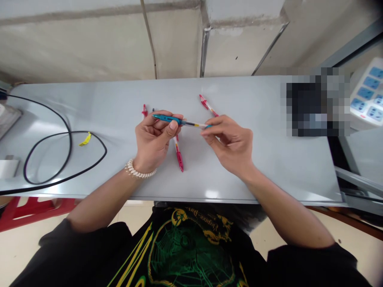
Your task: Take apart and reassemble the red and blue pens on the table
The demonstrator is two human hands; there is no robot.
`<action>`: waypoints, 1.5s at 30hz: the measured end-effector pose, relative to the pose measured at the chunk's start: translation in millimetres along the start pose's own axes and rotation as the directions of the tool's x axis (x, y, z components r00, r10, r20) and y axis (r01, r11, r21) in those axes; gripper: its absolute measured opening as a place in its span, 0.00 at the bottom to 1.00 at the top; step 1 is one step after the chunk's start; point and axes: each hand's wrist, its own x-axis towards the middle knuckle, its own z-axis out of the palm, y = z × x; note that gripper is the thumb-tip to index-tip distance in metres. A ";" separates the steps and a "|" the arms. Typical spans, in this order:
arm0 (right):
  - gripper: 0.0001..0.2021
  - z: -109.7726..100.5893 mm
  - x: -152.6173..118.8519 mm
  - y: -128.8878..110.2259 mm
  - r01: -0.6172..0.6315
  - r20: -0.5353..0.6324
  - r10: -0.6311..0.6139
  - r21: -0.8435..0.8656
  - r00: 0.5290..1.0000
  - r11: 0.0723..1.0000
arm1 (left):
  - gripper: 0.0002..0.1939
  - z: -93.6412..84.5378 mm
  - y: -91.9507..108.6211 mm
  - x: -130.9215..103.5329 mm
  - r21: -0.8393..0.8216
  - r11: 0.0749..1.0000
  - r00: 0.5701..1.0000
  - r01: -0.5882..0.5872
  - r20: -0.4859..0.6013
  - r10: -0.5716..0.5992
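Observation:
Above the table's middle, a blue pen lies nearly level between my two hands. My left hand is closed around its blue part, thumb on top. At the other end, my right hand pinches a small blue tip. Between the hands shows a thin, clear stretch with dark and yellow sections inside. Beneath my left hand lies a red pen with its lower end showing. Another red pen rests behind my right hand, partly covered by it. A red pen end peeks out behind my left hand.
A black cable loops over the left of the grey table, with a yellow tag by it. A white power strip is at the far right, beside a blurred-out dark object. The wall borders the back edge.

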 end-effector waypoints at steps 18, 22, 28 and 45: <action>0.08 -0.8 -0.1 -1.1 -0.007 0.011 0.007 0.004 1.000 1.000 | 0.19 -1.1 0.3 0.7 -0.056 0.998 0.999 0.004 0.036 -0.002; 0.10 -0.9 -0.5 0.7 -0.060 0.056 0.060 -0.006 0.997 0.998 | 0.19 -1.9 -1.8 2.0 -0.070 0.998 0.999 -0.008 0.043 0.011; 0.08 0.3 -0.3 0.7 -0.025 0.028 0.024 0.050 0.999 0.998 | 0.18 -2.6 -2.8 1.4 -0.062 0.998 0.998 -0.020 0.060 0.024; 0.06 0.8 0.2 0.5 -0.031 0.024 0.030 0.045 0.999 0.998 | 0.16 -3.0 -1.4 1.2 -0.084 0.996 0.997 -0.018 0.074 0.024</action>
